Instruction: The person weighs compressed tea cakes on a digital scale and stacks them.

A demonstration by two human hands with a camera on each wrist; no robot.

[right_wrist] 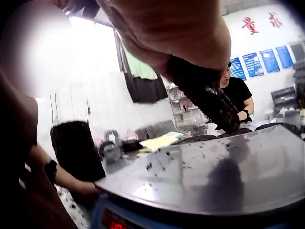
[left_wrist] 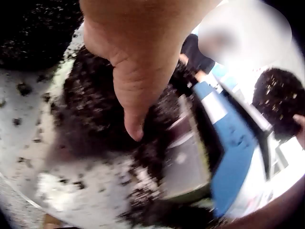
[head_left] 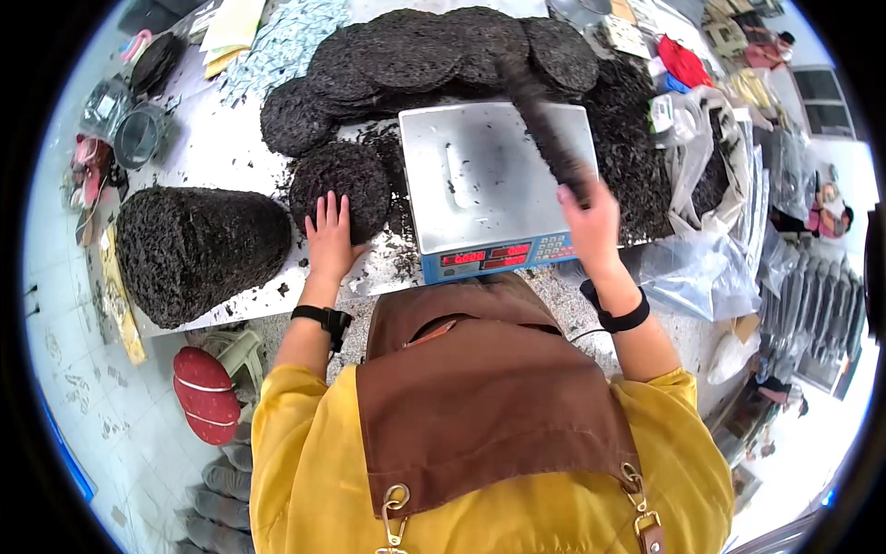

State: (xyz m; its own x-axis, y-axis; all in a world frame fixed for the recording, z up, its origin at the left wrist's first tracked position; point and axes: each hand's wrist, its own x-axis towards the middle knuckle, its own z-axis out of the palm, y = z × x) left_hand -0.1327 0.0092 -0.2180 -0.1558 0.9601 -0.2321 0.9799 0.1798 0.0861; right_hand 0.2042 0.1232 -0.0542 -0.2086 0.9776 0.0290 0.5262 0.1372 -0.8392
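My right hand (head_left: pixel 592 222) grips a dark round dried-seaweed cake (head_left: pixel 540 120) by its edge. The cake is tilted nearly edge-on above the steel pan (head_left: pixel 498 189) of a blue digital scale (head_left: pixel 498 262); in the right wrist view the same cake (right_wrist: pixel 205 93) slants over the pan. With fingers straight and spread, my left hand (head_left: pixel 329 235) rests on another round cake (head_left: pixel 346 175) left of the scale. From the left wrist, the thumb (left_wrist: pixel 136 107) points down over that cake's dark, flaky surface. Loose black flakes dot the pan and table.
A tall stack of cakes (head_left: pixel 203 249) lies on its side at the left. More round cakes (head_left: pixel 406 51) line the back. Right of the scale are loose seaweed (head_left: pixel 632 157) and a plastic bag (head_left: pixel 706 272). Another person (right_wrist: pixel 238 95) is across the table.
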